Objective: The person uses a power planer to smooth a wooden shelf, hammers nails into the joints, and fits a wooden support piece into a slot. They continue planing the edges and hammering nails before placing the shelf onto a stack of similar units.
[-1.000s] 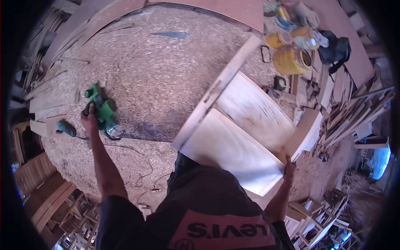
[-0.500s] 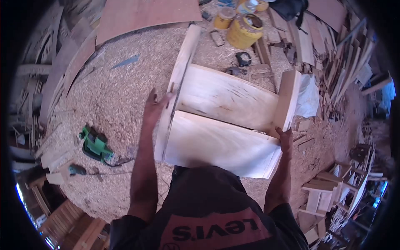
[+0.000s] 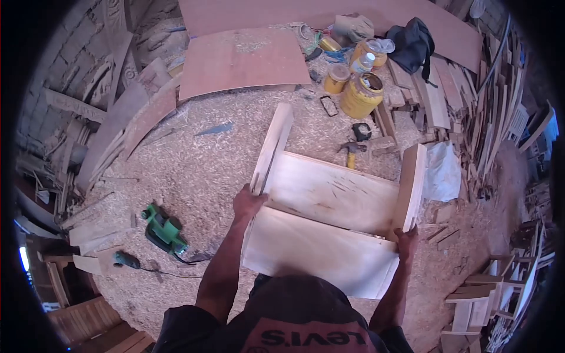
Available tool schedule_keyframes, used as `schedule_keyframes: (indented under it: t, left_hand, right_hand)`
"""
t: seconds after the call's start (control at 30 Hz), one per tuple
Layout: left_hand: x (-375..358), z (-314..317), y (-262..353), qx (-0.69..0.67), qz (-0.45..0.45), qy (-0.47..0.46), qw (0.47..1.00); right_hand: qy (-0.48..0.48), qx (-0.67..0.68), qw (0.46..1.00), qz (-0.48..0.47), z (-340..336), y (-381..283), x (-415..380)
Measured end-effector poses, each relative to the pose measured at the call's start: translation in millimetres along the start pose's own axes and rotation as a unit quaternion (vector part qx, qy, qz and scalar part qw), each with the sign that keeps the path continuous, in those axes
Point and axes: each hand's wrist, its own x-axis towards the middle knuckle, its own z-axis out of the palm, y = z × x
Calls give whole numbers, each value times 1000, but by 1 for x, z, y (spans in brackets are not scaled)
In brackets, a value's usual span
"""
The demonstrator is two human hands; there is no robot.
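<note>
A pale wooden frame (image 3: pixel 321 250), made of two wide boards between two side boards, is in front of my body. My left hand (image 3: pixel 249 202) grips the long left side board (image 3: pixel 274 138), with the fingers wrapped over its edge. At the right, my right hand (image 3: pixel 406 240) holds the lower end of the thick right side board (image 3: pixel 411 185). Between the two wide boards runs a dark gap. Just beyond the frame lies a hammer (image 3: pixel 352 154) with a yellow handle.
Wood shavings cover the floor. A green power planer (image 3: pixel 163 230) and its cord lie at the left. Beyond the frame are a yellow tub (image 3: pixel 362 97), a tape measure (image 3: pixel 361 131) and a plywood sheet (image 3: pixel 244 62). A white sack (image 3: pixel 441 170) and scrap wood are at the right.
The view has tilted upward, so the frame and floor items appear lower. My left hand, spread at the side board before, has closed round it. The hammer shows more fully.
</note>
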Motion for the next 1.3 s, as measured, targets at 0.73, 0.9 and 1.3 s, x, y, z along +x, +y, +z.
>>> schedule_keyframes:
  t: [0.73,0.9,1.3]
  left_hand:
    - [45,-182,-244,-10,-102,171,980]
    - [92,-165,-95,-80,99,343,931]
    - [362,-82,106,-586,71,63,805]
  right_hand:
    - [-134,-144,979,-56,258,-228,-35]
    - [-81,-231,970,-12,271,-246,-40]
    - [-14,-263,964,-21,279,-249,-40]
